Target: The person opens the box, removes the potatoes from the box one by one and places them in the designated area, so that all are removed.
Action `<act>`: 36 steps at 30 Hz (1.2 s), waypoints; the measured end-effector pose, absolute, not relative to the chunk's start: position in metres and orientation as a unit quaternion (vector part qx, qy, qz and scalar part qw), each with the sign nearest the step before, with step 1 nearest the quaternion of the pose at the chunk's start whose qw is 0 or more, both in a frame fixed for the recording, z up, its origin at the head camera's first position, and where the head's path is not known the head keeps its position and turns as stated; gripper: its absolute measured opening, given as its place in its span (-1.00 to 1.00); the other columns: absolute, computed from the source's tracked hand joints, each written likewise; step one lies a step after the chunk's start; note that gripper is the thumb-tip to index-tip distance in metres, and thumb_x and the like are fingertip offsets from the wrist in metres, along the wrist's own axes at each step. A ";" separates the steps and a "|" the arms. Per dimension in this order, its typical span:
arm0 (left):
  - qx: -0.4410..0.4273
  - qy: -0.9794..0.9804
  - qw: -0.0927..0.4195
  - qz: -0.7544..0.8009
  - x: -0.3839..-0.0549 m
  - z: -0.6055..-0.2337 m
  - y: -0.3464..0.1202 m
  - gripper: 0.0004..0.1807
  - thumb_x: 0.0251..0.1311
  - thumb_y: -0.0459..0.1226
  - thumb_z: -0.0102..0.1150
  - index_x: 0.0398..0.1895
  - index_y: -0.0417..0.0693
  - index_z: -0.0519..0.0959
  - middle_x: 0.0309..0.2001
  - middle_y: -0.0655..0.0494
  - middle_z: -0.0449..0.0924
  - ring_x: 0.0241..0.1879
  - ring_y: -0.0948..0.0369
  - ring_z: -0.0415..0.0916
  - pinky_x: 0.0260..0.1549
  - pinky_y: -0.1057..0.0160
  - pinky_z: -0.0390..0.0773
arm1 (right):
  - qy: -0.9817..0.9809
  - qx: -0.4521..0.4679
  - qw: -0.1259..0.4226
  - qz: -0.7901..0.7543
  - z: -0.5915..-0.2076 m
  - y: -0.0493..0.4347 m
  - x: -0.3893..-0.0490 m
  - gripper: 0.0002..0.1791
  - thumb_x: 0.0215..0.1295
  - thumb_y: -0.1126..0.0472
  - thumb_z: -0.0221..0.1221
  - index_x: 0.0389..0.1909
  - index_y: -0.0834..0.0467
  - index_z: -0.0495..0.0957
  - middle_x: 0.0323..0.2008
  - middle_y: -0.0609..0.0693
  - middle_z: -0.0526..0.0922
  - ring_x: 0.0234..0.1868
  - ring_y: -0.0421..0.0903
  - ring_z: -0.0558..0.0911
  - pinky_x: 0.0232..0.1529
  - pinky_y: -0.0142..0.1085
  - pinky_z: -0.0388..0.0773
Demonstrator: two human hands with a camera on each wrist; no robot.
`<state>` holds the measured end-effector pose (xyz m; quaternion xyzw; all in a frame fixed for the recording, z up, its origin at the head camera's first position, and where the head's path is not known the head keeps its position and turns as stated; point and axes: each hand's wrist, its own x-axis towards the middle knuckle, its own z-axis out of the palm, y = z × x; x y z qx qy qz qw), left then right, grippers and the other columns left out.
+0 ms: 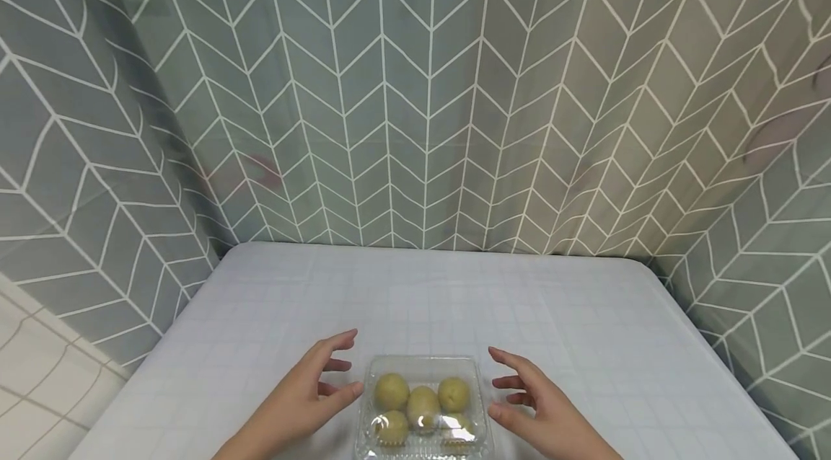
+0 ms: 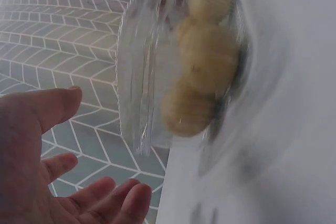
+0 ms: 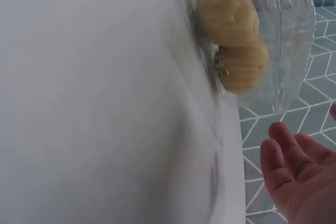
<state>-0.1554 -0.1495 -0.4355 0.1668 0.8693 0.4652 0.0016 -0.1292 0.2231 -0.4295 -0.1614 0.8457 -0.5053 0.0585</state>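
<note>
A clear plastic box (image 1: 425, 366) stands on the table at the bottom middle of the head view. Several round, yellow-green fruits (image 1: 423, 402) show through it; their exact kind is unclear. My left hand (image 1: 305, 388) hovers at the box's left side, thumb and fingers spread and relaxed. On the opposite side is my right hand (image 1: 545, 402), likewise loosely spread. Neither hand holds anything, and a gap parts each from the box. The left wrist view has the box (image 2: 139, 77) beyond the fingers; the right wrist view shows its transparent wall (image 3: 289, 40) above the fingertips.
A white cloth with a faint grid covers the table (image 1: 422, 301). Grey-green curtains (image 1: 402, 99) with white chevron lines hang behind it and at both sides. Pale tiles (image 1: 45, 373) show at the lower left.
</note>
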 end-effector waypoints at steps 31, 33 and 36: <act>0.312 0.818 0.063 0.479 -0.133 -0.455 -0.142 0.12 -0.08 0.03 0.56 0.54 0.06 0.13 0.54 -0.12 -0.16 0.30 0.00 0.32 0.11 0.13 0.49 | 0.795 -0.221 0.068 -0.560 -0.447 0.202 -0.110 -0.09 0.08 0.16 0.48 0.42 0.30 0.26 0.34 0.41 0.21 0.06 -0.17 0.56 -0.05 -0.27 0.58; 0.307 0.818 0.066 0.482 -0.132 -0.455 -0.143 0.11 -0.07 0.02 0.56 0.54 0.07 0.14 0.56 -0.09 -0.16 0.33 0.05 0.30 0.16 0.15 0.44 | 0.802 -0.206 0.076 -0.556 -0.445 0.201 -0.109 -0.08 0.09 0.12 0.48 0.43 0.25 0.26 0.35 0.38 0.23 0.07 -0.17 0.57 -0.03 -0.27 0.58; 0.297 0.818 0.074 0.488 -0.130 -0.454 -0.142 0.06 -0.05 -0.03 0.55 0.53 0.09 0.17 0.56 -0.07 -0.15 0.34 0.09 0.28 0.17 0.19 0.42 | 0.808 -0.202 0.073 -0.549 -0.446 0.201 -0.109 -0.07 0.08 0.11 0.48 0.44 0.22 0.26 0.36 0.36 0.25 0.07 -0.18 0.57 -0.02 -0.26 0.58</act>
